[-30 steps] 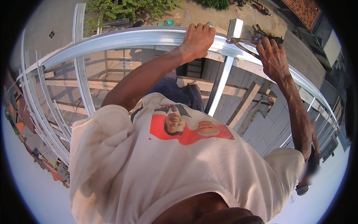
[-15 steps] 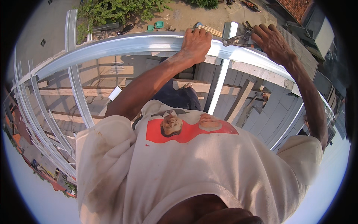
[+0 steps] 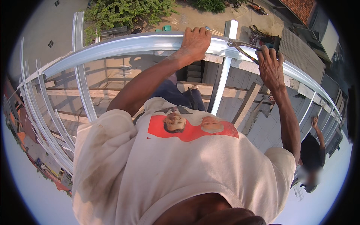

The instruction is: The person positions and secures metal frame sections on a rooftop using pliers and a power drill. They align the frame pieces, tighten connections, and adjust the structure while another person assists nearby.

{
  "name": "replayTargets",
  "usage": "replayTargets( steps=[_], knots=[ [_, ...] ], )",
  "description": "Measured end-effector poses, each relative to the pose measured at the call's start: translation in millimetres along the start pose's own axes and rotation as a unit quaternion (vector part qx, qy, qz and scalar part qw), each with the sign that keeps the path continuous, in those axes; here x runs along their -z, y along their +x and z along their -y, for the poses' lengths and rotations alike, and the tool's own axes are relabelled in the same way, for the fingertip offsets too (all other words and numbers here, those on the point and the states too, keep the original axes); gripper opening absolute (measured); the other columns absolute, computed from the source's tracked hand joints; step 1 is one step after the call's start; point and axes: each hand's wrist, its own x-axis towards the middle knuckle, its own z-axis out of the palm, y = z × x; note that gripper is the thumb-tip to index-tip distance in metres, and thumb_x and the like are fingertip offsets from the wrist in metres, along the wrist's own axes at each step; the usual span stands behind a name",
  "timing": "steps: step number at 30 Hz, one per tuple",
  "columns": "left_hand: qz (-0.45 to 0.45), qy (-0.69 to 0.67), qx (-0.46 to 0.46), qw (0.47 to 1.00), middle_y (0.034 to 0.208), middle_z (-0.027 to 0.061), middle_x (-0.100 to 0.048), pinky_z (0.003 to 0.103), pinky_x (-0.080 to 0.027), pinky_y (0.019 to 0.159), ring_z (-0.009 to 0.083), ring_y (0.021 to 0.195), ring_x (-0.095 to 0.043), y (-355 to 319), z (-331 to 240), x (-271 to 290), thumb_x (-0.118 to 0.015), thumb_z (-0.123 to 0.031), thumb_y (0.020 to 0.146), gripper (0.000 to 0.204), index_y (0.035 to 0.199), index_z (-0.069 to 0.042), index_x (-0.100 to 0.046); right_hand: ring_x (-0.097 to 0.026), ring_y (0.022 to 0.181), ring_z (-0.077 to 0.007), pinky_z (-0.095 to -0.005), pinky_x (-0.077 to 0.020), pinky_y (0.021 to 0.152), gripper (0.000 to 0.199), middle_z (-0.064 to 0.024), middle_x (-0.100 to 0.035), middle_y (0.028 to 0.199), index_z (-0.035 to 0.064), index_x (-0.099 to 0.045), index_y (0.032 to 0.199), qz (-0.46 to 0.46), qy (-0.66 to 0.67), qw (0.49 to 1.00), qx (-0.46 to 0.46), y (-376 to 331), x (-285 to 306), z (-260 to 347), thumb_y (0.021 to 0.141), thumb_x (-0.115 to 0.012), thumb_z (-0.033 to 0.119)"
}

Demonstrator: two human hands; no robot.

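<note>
A long silvery metal rail (image 3: 123,47) arcs across the top of the head view. My left hand (image 3: 195,42) is closed over its upper edge, just left of where an upright metal strut (image 3: 224,71) meets it. My right hand (image 3: 270,68) grips the handles of a pair of metal snips (image 3: 242,47); the snips' jaws lie on the rail next to the strut's top. My white shirt with a red print fills the lower middle of the picture.
More silvery metal bars (image 3: 45,120) run down the left side. Wooden planks (image 3: 97,92) and a grey block wall (image 3: 240,82) lie below the frame. Another person (image 3: 313,153) in dark clothes stands at the right, one hand raised to a rail. Green bushes (image 3: 127,13) grow beyond.
The view has tilted, so the rail and both hands sit lower in the picture. My right hand has closed round the snips' handles. My left hand stays on the rail.
</note>
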Motion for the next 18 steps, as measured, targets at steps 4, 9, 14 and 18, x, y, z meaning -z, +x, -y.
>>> replayTargets(
  steps=[4, 9, 14, 18],
  knots=[
    [-0.085, 0.038, 0.012, 0.996, 0.112, 0.0177, -0.063, 0.049, -0.039, 0.09, 0.0314, 0.108, -0.058, -17.9, -3.7, -5.9, -0.079, -0.007, 0.068, 0.058, 0.123, 0.006, -0.063, -0.053, 0.118, -0.0292, -0.0515, -0.0452, 0.104, 0.025, -0.0116, -0.055, 0.124, 0.0063, -0.061, 0.121, -0.028, -0.033, 0.994, 0.099, 30.8, 31.9, -24.6, 0.097, -0.064, 0.014],
    [-0.129, 0.086, 0.019, 0.988, 0.101, 0.0152, -0.061, 0.047, -0.041, 0.087, 0.03, 0.1, -0.059, -22.6, -10.6, 0.9, -0.081, -0.016, 0.066, 0.049, 0.107, 0.003, -0.064, -0.055, 0.113, -0.0286, -0.0486, -0.0452, 0.098, 0.027, -0.0103, -0.056, 0.117, 0.0073, -0.064, 0.112, -0.06, -0.091, 0.963, 0.248, 75.5, 62.8, -55.8, 0.094, -0.069, 0.028],
    [-0.063, 0.044, 0.014, 0.997, 0.1, 0.0098, -0.063, 0.043, -0.04, 0.084, 0.0266, 0.101, -0.06, -11.3, -4.9, -10.1, -0.086, -0.02, 0.067, 0.048, 0.106, -0.001, -0.066, -0.049, 0.133, -0.0348, -0.0593, -0.0321, 0.121, 0.036, -0.014, -0.05, 0.142, 0.0051, -0.061, 0.123, -0.044, -0.044, 0.975, 0.212, 58.2, 40.2, -53.5, 0.095, -0.069, 0.026],
    [-0.084, 0.028, 0.019, 0.996, 0.101, 0.0068, -0.063, 0.043, -0.04, 0.086, 0.0244, 0.102, -0.06, -17.1, -3.8, -10.6, -0.086, -0.022, 0.067, 0.047, 0.105, -0.004, -0.064, -0.036, 0.152, -0.0337, -0.0646, -0.0134, 0.13, 0.051, -0.0091, -0.035, 0.167, 0.0043, -0.048, 0.151, -0.111, -0.097, 0.981, 0.128, 14.9, 8.6, -41.4, 0.103, -0.056, 0.018]
  ],
)
